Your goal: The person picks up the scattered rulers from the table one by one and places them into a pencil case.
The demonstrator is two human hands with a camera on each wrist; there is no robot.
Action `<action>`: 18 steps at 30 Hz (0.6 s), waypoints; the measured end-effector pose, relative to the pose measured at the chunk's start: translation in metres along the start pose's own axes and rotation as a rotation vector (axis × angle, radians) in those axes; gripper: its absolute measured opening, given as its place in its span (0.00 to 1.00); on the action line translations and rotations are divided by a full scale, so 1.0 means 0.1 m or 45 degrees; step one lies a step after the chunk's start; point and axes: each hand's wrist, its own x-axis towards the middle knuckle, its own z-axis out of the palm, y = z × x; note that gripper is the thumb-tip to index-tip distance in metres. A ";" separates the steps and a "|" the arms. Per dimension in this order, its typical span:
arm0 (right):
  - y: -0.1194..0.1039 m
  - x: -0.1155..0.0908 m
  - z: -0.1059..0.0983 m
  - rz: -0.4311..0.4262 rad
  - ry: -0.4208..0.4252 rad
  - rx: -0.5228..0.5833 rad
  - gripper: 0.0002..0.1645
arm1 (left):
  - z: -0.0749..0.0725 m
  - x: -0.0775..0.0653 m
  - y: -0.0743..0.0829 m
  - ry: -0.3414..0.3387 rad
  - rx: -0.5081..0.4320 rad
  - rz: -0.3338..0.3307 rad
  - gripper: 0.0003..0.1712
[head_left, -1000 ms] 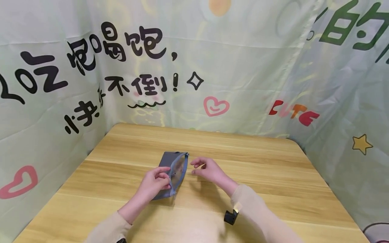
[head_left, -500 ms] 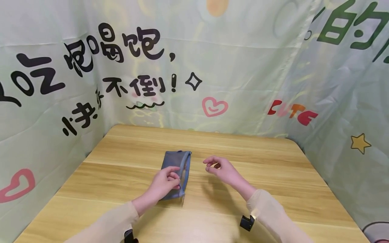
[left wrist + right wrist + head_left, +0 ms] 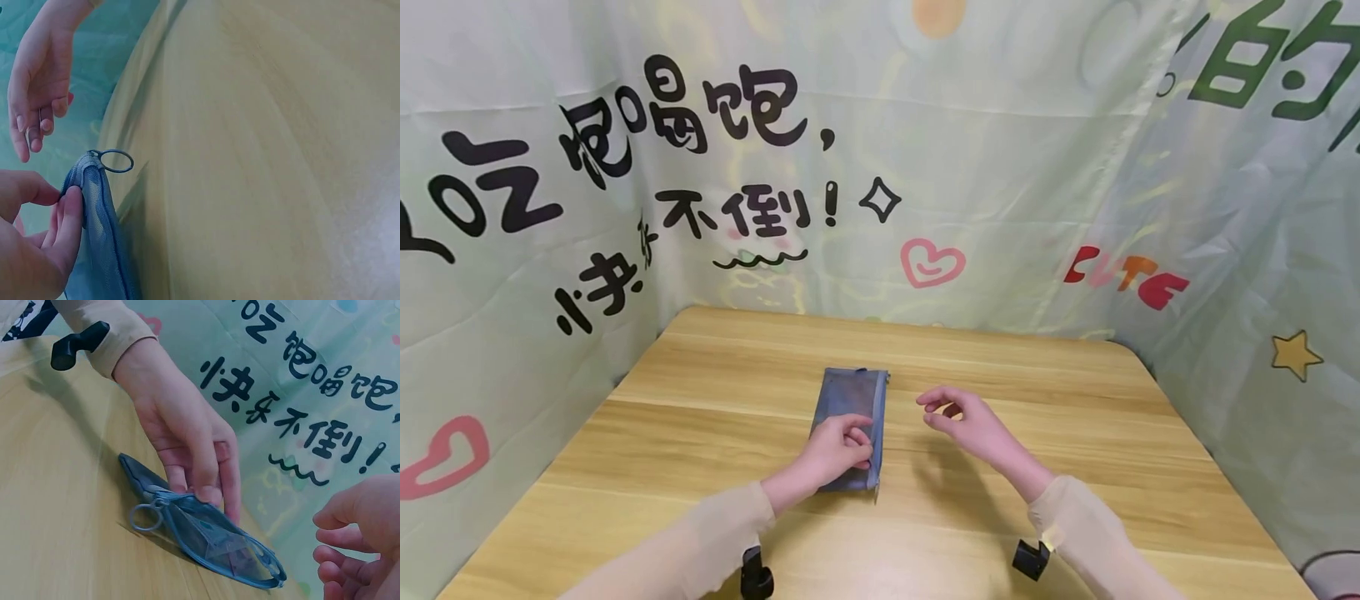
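A blue mesh zipper pouch (image 3: 853,390) lies near the middle of the table. My left hand (image 3: 837,450) pinches one edge of its mouth between thumb and fingers, seen close up as a hand (image 3: 47,231) in the left wrist view. The right wrist view shows the pouch (image 3: 199,565) gaping along its zipper, with its see-through inside visible. At one end of the zipper hangs a ring pull (image 3: 117,172). My right hand (image 3: 976,427) hovers to the right of the pouch, fingers loosely bent and holding nothing.
The wooden table (image 3: 1000,375) has fabric walls around it; the back one (image 3: 1015,208) is printed with lettering and hearts. A small black device (image 3: 756,575) hangs at the left wrist, and another black device (image 3: 1031,559) at the right.
The left hand and pouch have shifted right, and the pouch mouth looks narrower from the head view. The right hand has moved right, away from the pouch.
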 end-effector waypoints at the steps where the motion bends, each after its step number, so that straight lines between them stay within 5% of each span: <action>1: 0.02 -0.01 -0.02 0.013 0.005 -0.003 0.13 | 0.02 0.02 -0.01 -0.014 0.016 0.004 0.29; 18: 0.18 -0.07 -0.19 -0.014 -0.005 0.003 0.14 | 0.06 0.07 0.00 -0.109 0.384 0.126 0.33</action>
